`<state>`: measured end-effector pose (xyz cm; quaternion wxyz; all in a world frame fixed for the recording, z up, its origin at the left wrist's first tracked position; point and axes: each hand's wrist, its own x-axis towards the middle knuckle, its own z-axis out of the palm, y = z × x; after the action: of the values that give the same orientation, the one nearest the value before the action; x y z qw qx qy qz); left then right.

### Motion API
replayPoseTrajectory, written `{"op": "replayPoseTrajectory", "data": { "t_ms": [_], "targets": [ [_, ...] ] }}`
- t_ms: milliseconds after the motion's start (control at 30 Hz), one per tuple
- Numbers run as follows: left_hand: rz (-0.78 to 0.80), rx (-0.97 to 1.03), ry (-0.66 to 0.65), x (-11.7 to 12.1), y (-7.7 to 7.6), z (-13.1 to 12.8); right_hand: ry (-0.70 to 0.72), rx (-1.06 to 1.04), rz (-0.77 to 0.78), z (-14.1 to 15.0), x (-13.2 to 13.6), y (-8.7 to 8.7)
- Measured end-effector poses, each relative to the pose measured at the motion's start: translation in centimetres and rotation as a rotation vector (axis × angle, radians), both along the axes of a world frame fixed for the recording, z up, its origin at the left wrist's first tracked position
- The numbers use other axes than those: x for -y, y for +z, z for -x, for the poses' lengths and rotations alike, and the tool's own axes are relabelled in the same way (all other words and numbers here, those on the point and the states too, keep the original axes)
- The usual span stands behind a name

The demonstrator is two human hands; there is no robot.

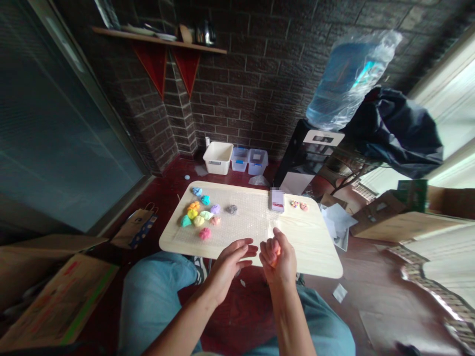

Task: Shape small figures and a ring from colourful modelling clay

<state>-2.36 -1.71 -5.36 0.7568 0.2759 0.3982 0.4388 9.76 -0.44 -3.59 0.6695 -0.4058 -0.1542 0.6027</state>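
Pale wood surface [302,242], brick wall [260,94] beyond; lumpy multicoloured clay balls [198,221] at 10 o'clock. Left hand [228,264] open, empty; right hand [278,257] curled around orange clay lump [275,253].

1. A gap runs between the left hand [228,267] and the clay lumps [198,215] on the board [308,247].
2. The right hand [278,259] has a straight path to the packet [277,200].
3. No lump stands in that path.

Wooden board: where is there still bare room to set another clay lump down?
Bare wood lies at the wooden board's right end, between the right hand and the edge, below the two small clay pieces. A second gap of textured mat sits between the grey clay lump and the white packet. The left end is crowded with coloured clay lumps.
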Motion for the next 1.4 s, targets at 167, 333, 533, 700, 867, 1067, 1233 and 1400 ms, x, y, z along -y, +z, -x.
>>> {"op": "replayPoseTrajectory", "data": {
  "t_ms": [167, 333, 533, 700, 867, 1067, 1233, 1400],
  "targets": [
    [0.012, 0.023, 0.027, 0.0, -0.3, 0.1, 0.021, -0.03, 0.01, -0.2, 0.2, 0.3],
    [0.009, 0.072, 0.026, 0.1, -0.3, -0.2, 0.026, 0.111, -0.034, 0.4, 0.9, 0.2],
    [0.199, 0.388, -0.046, -0.7, 1.1, -0.4, 0.057, 0.891, -0.27, 2.3, 2.6, 0.1],
    [0.201, 0.442, -0.146, -0.2, 1.5, -1.0, 0.044, 1.34, -0.378, 3.3, 2.8, -1.1],
    [0.057, 0.209, 0.087, 0.6, 1.4, -1.7, -0.175, 1.405, -0.312, 2.9, 2.7, -1.5],
    [0.062, -0.019, 0.004, -0.4, 1.4, -1.1, -0.247, 1.183, -0.337, 2.2, 3.4, -0.6],
    [0.012, 0.041, -0.012, -0.9, 1.4, -0.7, -0.237, 1.104, -0.345, 2.4, 3.8, -0.4],
    [0.029, 0.101, -0.028, -1.1, 1.7, -0.5, -0.255, 1.092, -0.348, 2.4, 3.9, -0.4]
  ]
}}
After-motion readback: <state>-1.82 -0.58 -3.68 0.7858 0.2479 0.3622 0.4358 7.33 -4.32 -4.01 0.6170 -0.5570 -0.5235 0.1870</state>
